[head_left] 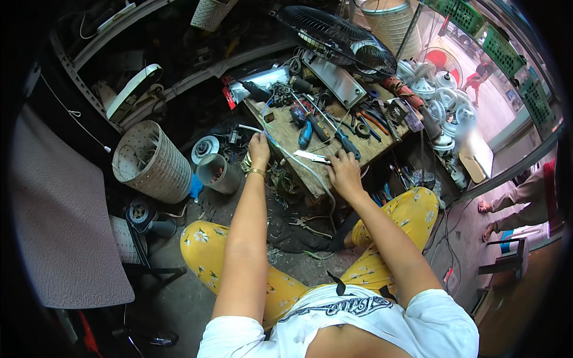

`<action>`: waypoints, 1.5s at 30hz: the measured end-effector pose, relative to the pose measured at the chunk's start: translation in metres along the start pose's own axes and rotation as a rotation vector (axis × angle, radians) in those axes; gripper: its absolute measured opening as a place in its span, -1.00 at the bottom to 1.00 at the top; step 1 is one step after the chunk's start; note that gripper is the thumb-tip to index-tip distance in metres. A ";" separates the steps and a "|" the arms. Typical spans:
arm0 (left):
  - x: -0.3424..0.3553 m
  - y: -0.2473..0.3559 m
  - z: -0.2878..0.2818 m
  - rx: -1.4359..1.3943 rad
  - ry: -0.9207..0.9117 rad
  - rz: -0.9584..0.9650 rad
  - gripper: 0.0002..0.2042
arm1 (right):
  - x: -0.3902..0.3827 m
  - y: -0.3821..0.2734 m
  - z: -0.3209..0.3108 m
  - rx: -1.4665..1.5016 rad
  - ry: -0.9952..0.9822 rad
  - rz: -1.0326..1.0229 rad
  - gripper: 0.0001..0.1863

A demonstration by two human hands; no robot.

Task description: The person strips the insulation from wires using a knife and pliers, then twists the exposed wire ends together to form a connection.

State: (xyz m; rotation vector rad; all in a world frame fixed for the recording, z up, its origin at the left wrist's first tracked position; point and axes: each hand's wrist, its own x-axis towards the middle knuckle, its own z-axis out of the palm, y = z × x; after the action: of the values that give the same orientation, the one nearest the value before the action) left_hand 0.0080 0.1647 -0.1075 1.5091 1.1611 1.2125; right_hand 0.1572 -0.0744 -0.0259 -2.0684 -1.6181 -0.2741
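Note:
My left hand (259, 151), a gold watch on its wrist, is closed on a pale grey cable (289, 154) at the workbench's left edge. The cable's end sticks out past my fingers to the left, while the rest runs along the bench edge and hangs down at the front. My right hand (344, 173) rests at the front of the wooden workbench (287, 134) with a white utility knife (310, 156) in its fingers, its tip pointing left toward the cable. Beyond it lie screwdrivers (347, 145) and a blue-and-black tool (305, 135).
A black fan cage (334, 39) stands behind the bench. Pliers (375, 122) and white coiled lamps (444, 101) crowd its right side. At left are a white perforated basket (156, 158) and a grey bin (217, 173). Another person's legs (519, 203) show at far right.

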 end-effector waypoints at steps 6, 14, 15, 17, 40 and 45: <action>-0.025 0.002 0.026 -0.565 0.015 -0.461 -0.79 | 0.036 0.016 0.030 -0.071 -0.021 -0.140 -0.76; -0.031 0.029 0.022 -0.856 0.192 -0.845 -0.48 | 0.085 0.000 0.052 -0.124 -0.210 -0.303 -0.82; -0.031 0.036 0.026 -0.846 0.217 -0.880 -0.42 | 0.090 0.012 0.053 -0.111 -0.210 -0.307 -0.83; -0.024 0.020 0.011 -0.839 0.204 -0.742 -0.32 | 0.115 -0.004 0.045 -0.033 -0.214 -0.364 -0.84; -0.012 0.017 0.005 -0.677 -0.011 -0.142 -0.85 | 0.139 0.052 0.028 0.426 -0.049 -0.079 -0.80; -0.004 0.010 0.036 -0.300 0.209 -0.068 -0.77 | 0.163 0.133 0.019 0.403 0.266 0.613 -0.33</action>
State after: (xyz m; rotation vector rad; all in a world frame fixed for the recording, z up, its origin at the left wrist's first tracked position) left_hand 0.0447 0.1562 -0.1044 1.1328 1.0964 1.4519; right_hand 0.3254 0.0507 -0.0033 -1.9895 -0.7545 -0.0014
